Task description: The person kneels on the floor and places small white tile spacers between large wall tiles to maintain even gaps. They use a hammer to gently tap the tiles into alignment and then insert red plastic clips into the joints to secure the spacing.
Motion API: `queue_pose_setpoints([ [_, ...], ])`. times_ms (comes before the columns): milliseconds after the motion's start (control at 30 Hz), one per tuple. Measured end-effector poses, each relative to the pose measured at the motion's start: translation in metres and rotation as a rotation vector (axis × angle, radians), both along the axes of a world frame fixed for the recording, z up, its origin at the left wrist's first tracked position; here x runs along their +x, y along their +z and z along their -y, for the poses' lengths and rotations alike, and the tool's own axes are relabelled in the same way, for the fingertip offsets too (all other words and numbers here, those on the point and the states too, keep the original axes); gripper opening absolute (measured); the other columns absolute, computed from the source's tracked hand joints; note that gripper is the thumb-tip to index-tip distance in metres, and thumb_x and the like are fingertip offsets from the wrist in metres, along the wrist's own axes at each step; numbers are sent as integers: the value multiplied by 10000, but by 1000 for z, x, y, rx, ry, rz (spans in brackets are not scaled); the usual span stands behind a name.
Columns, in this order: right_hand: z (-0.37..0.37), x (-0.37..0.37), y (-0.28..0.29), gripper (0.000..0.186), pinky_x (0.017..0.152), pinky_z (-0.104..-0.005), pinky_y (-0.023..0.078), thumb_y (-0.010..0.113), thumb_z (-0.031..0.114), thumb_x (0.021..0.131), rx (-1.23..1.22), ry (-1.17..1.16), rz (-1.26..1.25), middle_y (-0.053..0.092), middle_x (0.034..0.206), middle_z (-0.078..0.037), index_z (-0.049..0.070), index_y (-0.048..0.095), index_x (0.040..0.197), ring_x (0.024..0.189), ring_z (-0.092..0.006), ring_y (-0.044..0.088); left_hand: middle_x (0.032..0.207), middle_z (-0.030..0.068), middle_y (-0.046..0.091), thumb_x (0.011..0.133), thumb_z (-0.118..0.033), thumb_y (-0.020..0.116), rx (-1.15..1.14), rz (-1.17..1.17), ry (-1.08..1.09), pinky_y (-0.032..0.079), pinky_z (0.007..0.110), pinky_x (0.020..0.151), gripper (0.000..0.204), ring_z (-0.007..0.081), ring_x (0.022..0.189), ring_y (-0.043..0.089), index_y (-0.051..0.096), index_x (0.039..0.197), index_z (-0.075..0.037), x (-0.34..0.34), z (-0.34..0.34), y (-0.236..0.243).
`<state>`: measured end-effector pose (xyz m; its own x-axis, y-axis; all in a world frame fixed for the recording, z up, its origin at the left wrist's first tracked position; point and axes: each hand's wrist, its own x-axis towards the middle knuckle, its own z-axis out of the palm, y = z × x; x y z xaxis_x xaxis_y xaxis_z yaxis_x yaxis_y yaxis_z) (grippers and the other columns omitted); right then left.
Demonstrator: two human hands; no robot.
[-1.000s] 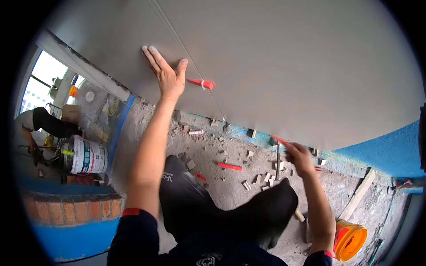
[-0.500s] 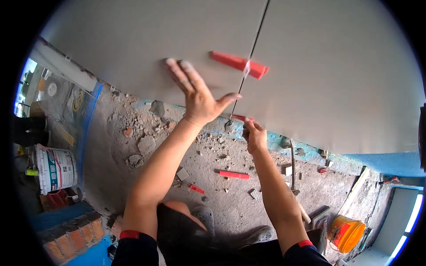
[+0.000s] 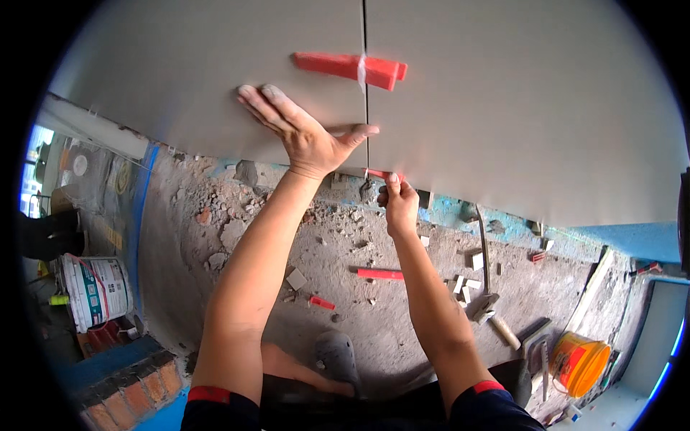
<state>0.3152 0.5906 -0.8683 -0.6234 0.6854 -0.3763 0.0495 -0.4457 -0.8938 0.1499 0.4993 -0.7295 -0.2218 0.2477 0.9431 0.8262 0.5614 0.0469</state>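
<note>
Two large grey tiles, a left tile [image 3: 194, 79] and a right tile [image 3: 503, 108], meet at a narrow dark joint. My left hand [image 3: 307, 142] lies against the left tile near its lower edge, fingers stretched out and thumb reaching over the joint. At the joint's bottom end, my right hand [image 3: 400, 205] pinches a small red wedge [image 3: 378, 173], partly covered by the fingers. Above the hands, a larger red levelling wedge [image 3: 327, 65] passes through a whitish clip [image 3: 361, 72] in the joint.
Rubble [image 3: 215, 215] and mortar bits litter the rough floor. Around my feet lie a red strip [image 3: 379, 274], a small red wedge [image 3: 322, 302] and a hammer [image 3: 496, 320]. A yellow bucket [image 3: 581, 363] stands at right, a white bucket [image 3: 97, 291] at left, near bricks [image 3: 136, 395].
The view has shifted, so the joint and upper wedge appear farther left and higher. My left hand remains against the tile, and my right hand remains at the lower wedge.
</note>
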Motion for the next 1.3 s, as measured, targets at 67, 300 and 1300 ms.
queue_pose_setpoints([
  [67, 8, -1, 6, 393, 557, -294, 477, 601, 374, 1004, 168, 73, 115, 609, 682, -51, -16, 647, 981, 595, -123, 588, 1557, 378, -161, 700, -918, 510, 6, -36, 12, 13, 716, 1123, 1436, 546, 1460, -111, -106, 1531, 78, 0, 2, 0],
  [300, 1, -4, 9, 521, 759, -526, 531, 525, 439, 1004, 689, 191, 522, 681, 863, -299, -77, 604, 1018, 875, -485, 666, 1569, 364, -136, 707, -928, 481, 25, -76, 6, 1, 707, 1133, 1420, 520, 1470, -123, -86, 1537, 74, -3, -6, -4],
  [1300, -22, -24, 59, 504, 863, -462, 551, 479, 476, 1010, 1101, 892, 714, 706, 1036, -206, 24, 697, 1051, 988, -363, 687, 1567, 359, -184, 756, -837, 568, 3, 51, -103, -39, 710, 1119, 1346, 530, 1460, -157, -91, 1555, 23, 7, -2, 5],
])
